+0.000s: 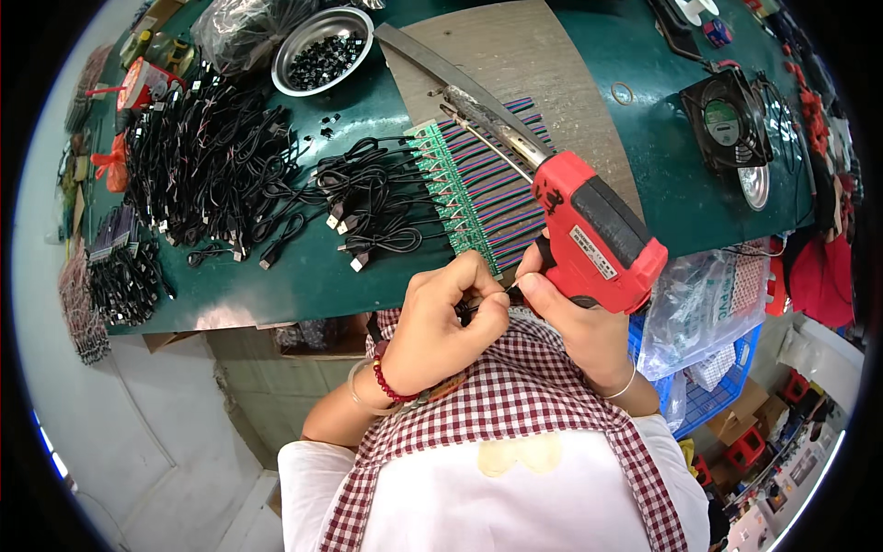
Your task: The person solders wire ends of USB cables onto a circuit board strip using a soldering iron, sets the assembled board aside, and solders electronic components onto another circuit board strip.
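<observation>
My left hand is closed in a pinch at the table's near edge, on a thin dark cable that its fingers mostly hide. Close beside it, my right hand holds a red and black soldering gun, whose metal nose points away to the upper left. The right thumb and forefinger also meet near the cable's end, between the two hands. Just beyond lies a row of green circuit boards, with striped ribbon wires running off to the right and black USB cables to the left.
On the green table lies a large heap of black cables at left. A metal bowl of small black parts stands at the back. A long metal bar crosses a brown board. At right sit a fan and a blue crate.
</observation>
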Available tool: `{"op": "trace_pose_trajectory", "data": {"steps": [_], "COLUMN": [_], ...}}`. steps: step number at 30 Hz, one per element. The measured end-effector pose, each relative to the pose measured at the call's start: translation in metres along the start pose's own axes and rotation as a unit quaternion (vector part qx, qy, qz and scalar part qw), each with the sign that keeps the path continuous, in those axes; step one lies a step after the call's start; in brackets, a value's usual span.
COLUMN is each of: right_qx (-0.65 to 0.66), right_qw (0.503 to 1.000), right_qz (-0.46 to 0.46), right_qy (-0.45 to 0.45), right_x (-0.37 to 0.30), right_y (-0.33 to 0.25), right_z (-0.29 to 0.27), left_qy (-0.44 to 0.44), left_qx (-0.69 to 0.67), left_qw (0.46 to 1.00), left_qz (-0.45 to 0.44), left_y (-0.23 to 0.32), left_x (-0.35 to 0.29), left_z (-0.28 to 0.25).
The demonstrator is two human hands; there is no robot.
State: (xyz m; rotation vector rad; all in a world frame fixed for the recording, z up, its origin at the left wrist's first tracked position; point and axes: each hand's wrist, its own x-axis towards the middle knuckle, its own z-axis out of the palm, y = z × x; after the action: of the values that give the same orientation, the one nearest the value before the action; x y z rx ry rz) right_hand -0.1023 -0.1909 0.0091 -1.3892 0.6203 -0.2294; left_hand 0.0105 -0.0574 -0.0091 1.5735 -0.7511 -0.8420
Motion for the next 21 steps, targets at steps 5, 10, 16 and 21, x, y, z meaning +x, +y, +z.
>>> {"op": "trace_pose_trajectory", "data": {"steps": [5,10,16,21], "right_qx": [-0.037,0.019,0.059,0.127], "right_qw": [0.998,1.0,0.998,0.992], "right_qz": [-0.043,-0.005,-0.026,0.01], "right_qy": [-0.007,0.0,-0.003,0.007], "right_x": [-0.001,-0.005,-0.002,0.001], "right_y": [-0.002,-0.004,0.001,0.003], "right_z": [0.001,0.004,0.005,0.005], "left_qy": [0.039,-0.012,-0.008,-0.012], "left_qx": [-0.071,-0.03,-0.077,-0.081], "left_qw": [0.997,0.999,0.997,0.996], "left_qz": [-0.017,-0.014,0.022,0.021], "left_y": [0.002,0.0,-0.002,-0.002], "left_x": [0.002,0.0,-0.001,0.0], "left_z": [0.005,-0.001,-0.002,-0.004]}}
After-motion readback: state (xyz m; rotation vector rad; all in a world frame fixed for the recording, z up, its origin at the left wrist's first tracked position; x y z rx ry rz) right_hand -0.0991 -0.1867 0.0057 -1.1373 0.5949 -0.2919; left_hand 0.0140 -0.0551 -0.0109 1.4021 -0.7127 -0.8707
